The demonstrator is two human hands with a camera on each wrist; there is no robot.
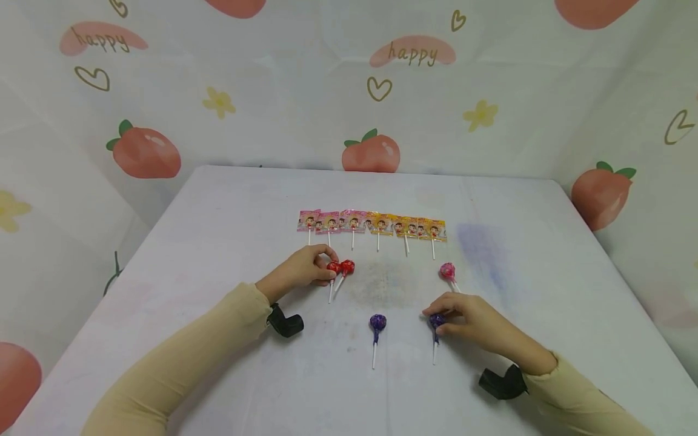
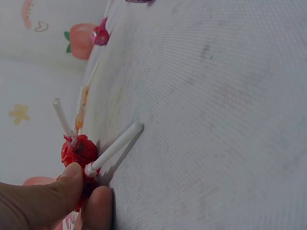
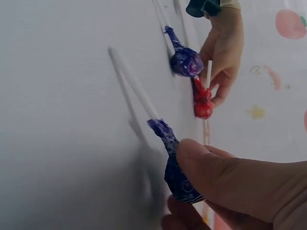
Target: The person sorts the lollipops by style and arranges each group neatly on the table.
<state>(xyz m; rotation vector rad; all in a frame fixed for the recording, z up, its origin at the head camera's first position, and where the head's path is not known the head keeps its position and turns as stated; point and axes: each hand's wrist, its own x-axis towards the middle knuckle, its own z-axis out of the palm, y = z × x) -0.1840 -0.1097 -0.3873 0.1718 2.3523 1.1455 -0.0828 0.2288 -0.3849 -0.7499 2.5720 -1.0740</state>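
Observation:
My left hand (image 1: 305, 265) pinches the head of a red-wrapped lollipop (image 1: 333, 266) between thumb and fingers, its white stick (image 2: 115, 148) slanting down to the cloth. A second red lollipop (image 1: 347, 266) lies against it on the right, heads touching. At the right, my right hand (image 1: 474, 318) holds a purple-wrapped lollipop (image 3: 178, 181) by its head and wrapper neck, stick pointing toward the near edge. Between the hands lies another purple lollipop (image 1: 377, 323), apart from both. Beyond the right hand is a pink lollipop (image 1: 448, 270), its stick partly hidden by that hand.
Farther back, flat-packet lollipops form a row, pink packets (image 1: 329, 222) on the left and orange packets (image 1: 406, 226) on the right. White cloth (image 1: 245, 375) covers the table; a printed curtain (image 1: 294, 91) hangs behind. Black wrist devices (image 1: 504, 383) sit below both hands.

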